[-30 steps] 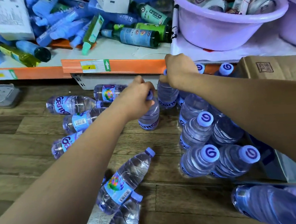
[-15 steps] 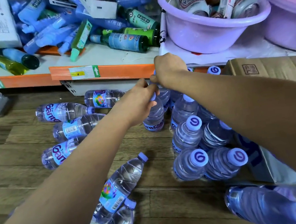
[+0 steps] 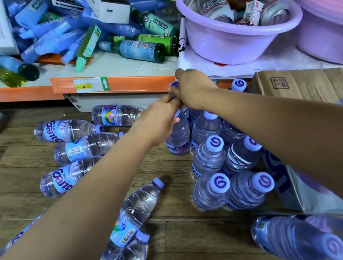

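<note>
Head view: left hand [image 3: 161, 121] and right hand [image 3: 195, 89] grip upright bottles [image 3: 178, 138].

A purple basin [image 3: 231, 46] stands on the shelf [image 3: 114, 66].

Wooden plank floor [image 3: 27, 206] bearing fallen water bottles [image 3: 68, 130] at left, a close cluster of upright water bottles [image 3: 209, 157] at right, and a cardboard box [image 3: 308, 83] just behind them. The orange-edged shelf [image 3: 118, 65] above carries tumbled drink bottles [image 3: 142, 51] and a lilac basin [image 3: 231, 42].
</note>
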Available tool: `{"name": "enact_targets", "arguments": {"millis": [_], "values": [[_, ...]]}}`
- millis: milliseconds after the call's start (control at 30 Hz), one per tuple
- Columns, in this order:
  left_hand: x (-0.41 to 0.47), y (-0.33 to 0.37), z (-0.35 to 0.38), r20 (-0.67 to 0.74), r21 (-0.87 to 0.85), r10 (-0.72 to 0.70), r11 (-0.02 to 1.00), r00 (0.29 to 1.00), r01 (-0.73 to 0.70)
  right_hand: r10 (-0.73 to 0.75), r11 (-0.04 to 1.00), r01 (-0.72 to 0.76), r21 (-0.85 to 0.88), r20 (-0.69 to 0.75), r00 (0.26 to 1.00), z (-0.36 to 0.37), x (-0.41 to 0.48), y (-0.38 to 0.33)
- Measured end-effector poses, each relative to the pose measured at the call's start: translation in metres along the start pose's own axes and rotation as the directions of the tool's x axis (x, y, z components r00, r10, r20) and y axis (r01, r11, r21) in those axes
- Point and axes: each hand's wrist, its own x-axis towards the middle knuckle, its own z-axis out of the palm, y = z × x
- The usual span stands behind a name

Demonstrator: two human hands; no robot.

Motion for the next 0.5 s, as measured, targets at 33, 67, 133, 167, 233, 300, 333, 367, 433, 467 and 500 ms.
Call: {"name": "enact_targets", "arguments": {"millis": [33, 67, 133, 167, 233, 300, 333, 367, 433, 467, 500], "values": [[0.001, 0.001, 0.001, -0.01, -0.012, 0.008, 1.0, 1.0, -0.008, 0.006, 1.0, -0.006, 0.02, 0.001, 1.0, -0.001, 0.0, 0.001], [0.001, 0.002, 0.002, -0.021, -0.021, 0.012, 1.0, 1.0, -0.012, 0.011, 0.999, -0.011, 0.042, 0.0, 1.0, -0.002, 0.001, 0.002], [0.002, 0.004, 0.005, -0.043, -0.028, 0.012, 1.0, 0.999, -0.013, 0.014, 0.997, -0.014, 0.074, 0.0, 1.0, -0.003, 0.002, 0.005], [0.003, 0.005, 0.007, -0.055, -0.037, 0.009, 0.999, 0.998, -0.011, 0.012, 0.997, -0.013, 0.081, 0.005, 1.0, -0.004, 0.002, 0.006], [0.005, 0.005, 0.008, -0.088, -0.091, -0.009, 0.996, 0.996, 0.001, 0.015, 0.996, -0.017, 0.092, 0.022, 1.0, -0.004, 0.001, 0.007], [0.006, 0.003, 0.008, -0.097, -0.16, -0.059, 0.986, 0.993, 0.043, 0.02, 0.994, -0.023, 0.105, 0.032, 0.999, -0.005, -0.001, 0.007], [0.006, 0.001, 0.007, -0.089, -0.199, -0.094, 0.977, 0.992, 0.074, 0.019, 0.994, -0.022, 0.107, 0.032, 0.999, -0.007, -0.002, 0.006], [0.005, 0.0, 0.006, -0.08, -0.25, -0.127, 0.963, 0.989, 0.103, 0.014, 0.994, -0.017, 0.104, 0.028, 1.0, -0.008, -0.004, 0.004], [0.0, -0.005, 0.004, -0.062, -0.362, -0.172, 0.922, 0.983, 0.138, -0.013, 0.996, 0.011, 0.088, 0.022, 1.0, -0.011, -0.008, -0.002], [-0.004, -0.009, 0.004, -0.055, -0.387, -0.184, 0.91, 0.981, 0.149, -0.029, 0.996, 0.027, 0.085, 0.024, 0.999, -0.013, -0.011, -0.005], [-0.009, -0.014, 0.004, -0.047, -0.373, -0.197, 0.913, 0.979, 0.166, -0.045, 0.996, 0.042, 0.084, 0.033, 0.998, -0.014, -0.013, -0.01]]}}
